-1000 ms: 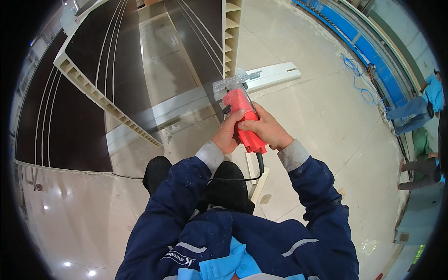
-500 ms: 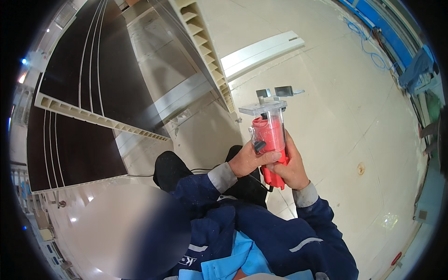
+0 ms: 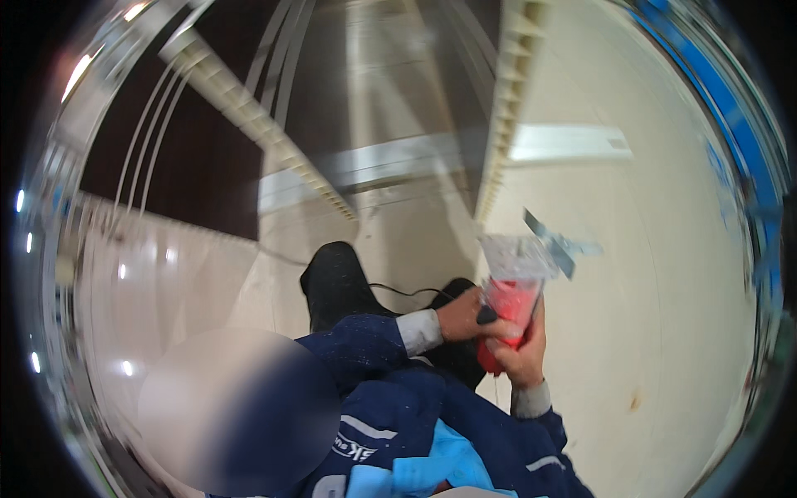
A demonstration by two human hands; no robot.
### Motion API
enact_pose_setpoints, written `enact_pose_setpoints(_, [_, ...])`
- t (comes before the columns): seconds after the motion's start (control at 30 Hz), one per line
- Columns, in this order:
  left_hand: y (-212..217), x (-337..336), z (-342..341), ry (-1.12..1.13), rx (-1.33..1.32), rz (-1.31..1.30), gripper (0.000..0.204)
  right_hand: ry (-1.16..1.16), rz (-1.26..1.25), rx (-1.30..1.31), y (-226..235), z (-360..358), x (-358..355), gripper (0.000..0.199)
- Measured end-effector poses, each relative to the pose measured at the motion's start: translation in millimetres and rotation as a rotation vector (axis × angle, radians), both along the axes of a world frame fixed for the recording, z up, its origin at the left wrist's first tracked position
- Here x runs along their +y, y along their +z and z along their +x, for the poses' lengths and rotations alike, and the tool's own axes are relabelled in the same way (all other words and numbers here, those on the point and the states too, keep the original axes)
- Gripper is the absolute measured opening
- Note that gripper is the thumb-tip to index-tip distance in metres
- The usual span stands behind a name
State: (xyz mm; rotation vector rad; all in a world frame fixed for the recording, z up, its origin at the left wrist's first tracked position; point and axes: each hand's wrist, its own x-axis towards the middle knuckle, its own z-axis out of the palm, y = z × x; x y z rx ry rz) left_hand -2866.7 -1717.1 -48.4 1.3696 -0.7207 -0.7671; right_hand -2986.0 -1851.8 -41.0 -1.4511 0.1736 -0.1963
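The red power tool (image 3: pixel 508 311) sits in front of our chest, above the pale floor (image 3: pixel 664 332), and we hold it with both hands. Our right hand (image 3: pixel 521 357) is wrapped tight around the red body from below. Our left hand (image 3: pixel 469 315) is closed on its side, with the fingers by a dark button. The tool has a clear, cloudy guard (image 3: pixel 515 256) on top and a grey metal plate (image 3: pixel 558 246) sticking out.

The picture is blurry, so we think our head is turning fast. That could make us miss where the tool points. A thin black cord (image 3: pixel 398 290) runs by our black shoes (image 3: pixel 336 286). We could trip on it or pull it. If a finger pushes the button by mistake, the tool might start close to our hands. The long dark panels (image 3: pixel 191 158) with the pale ribbed edge (image 3: pixel 282 133) lie near our feet, and we could bump them.
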Motion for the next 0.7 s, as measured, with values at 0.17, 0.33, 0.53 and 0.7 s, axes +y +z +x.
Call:
enact_pose_setpoints(0.17, [5.7, 60.6, -3.1, 0.166, 0.206, 0.004, 0.073, 0.206, 0.077, -0.031, 2.9, 35.2, 34.3, 0.101])
enact_pose_setpoints(0.33, [32.4, 107.4, 6.2, 0.394, 0.382, -0.026, 0.073, 0.469, -0.010, -0.151, 20.3, 89.7, 67.0, 0.093])
enact_pose_setpoints(0.53, [68.4, 143.4, -9.8, 0.560, 0.389, -0.192, 0.068, 0.621, 0.188, -0.062, 57.7, 98.1, 108.1, 0.092])
enact_pose_setpoints(0.7, [71.0, 174.2, -45.2, 0.681, 0.127, -0.215, 0.086, 0.599, 0.153, -0.176, 72.5, 83.3, 146.1, 0.086])
